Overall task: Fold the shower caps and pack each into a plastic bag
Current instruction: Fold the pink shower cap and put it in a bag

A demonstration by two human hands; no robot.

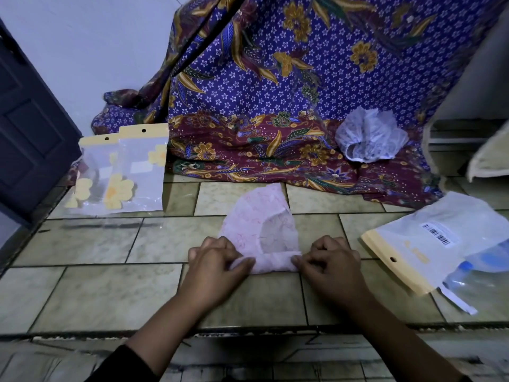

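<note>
Both forearms reach in from the near edge, converging toward the middle. The left hand (pixel 217 260) lies knuckles up, fingers curled, thumb and fingertips apparently pinching. The right hand (pixel 330 260) mirrors it just to the right, fingers curled, thumb pointing left.

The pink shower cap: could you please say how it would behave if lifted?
Probably floppy: the pink shower cap folds softly between the left hand and right hand. Likely very light, as it looks thin and translucent.
</note>
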